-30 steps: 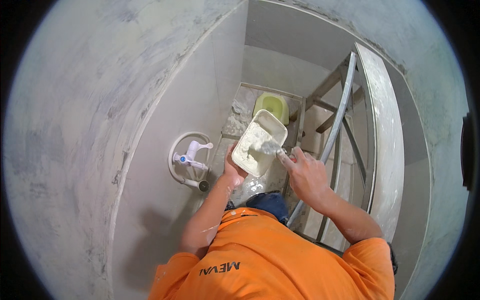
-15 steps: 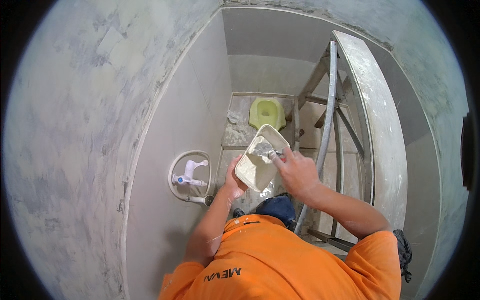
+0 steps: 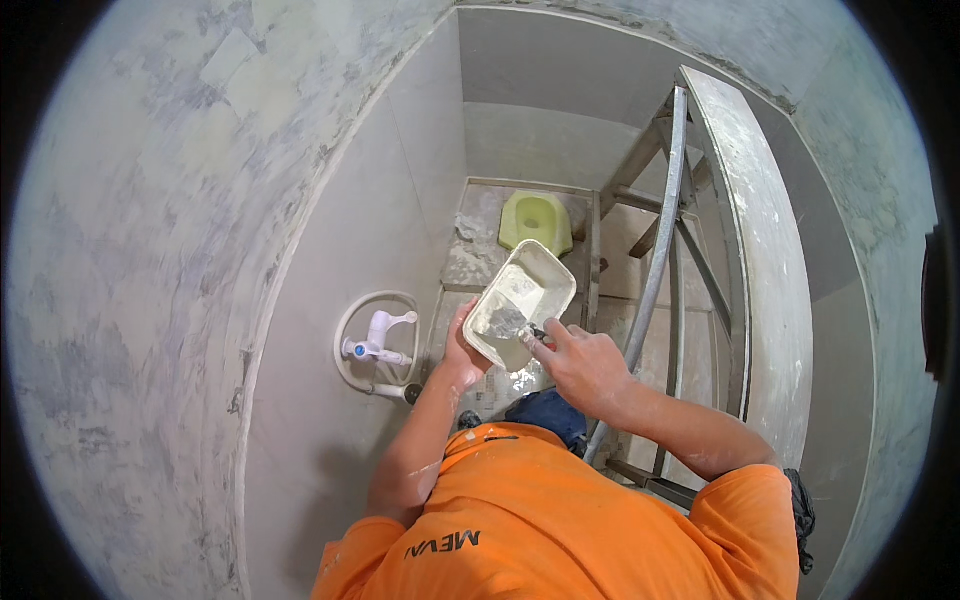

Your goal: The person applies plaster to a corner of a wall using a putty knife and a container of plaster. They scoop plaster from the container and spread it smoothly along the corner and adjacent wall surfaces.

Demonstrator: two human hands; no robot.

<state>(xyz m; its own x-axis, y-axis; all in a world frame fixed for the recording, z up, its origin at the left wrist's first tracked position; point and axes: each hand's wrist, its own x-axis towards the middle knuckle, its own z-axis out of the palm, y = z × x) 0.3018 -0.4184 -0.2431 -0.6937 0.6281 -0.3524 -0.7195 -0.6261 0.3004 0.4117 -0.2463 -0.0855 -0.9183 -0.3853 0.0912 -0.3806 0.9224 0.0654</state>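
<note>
A cream plastic tub [image 3: 535,285] smeared with whitish paste is held at waist height, tilted toward me. My left hand [image 3: 462,342] grips its left side, fingers partly hidden behind it. My right hand [image 3: 578,365] is closed on the handle of a metal putty knife [image 3: 505,321], whose paste-coated blade rests inside the tub's lower left part. The handle is mostly covered by my fingers. Beyond the tub, a pale green squat toilet [image 3: 532,213] sits on the dusty tiled floor.
A metal trestle [image 3: 668,230] with a long whitened plank [image 3: 755,250] stands along the right side. A white tap [image 3: 378,338] with a coiled hose [image 3: 340,325] and shower head is on the left wall. A grey tiled low wall [image 3: 410,150] and patchily plastered wall [image 3: 140,250] enclose the space.
The putty knife has moved down toward the tub's near left side compared with half a second ago. The tub and my hands have shifted slightly; both hands keep their grip.
</note>
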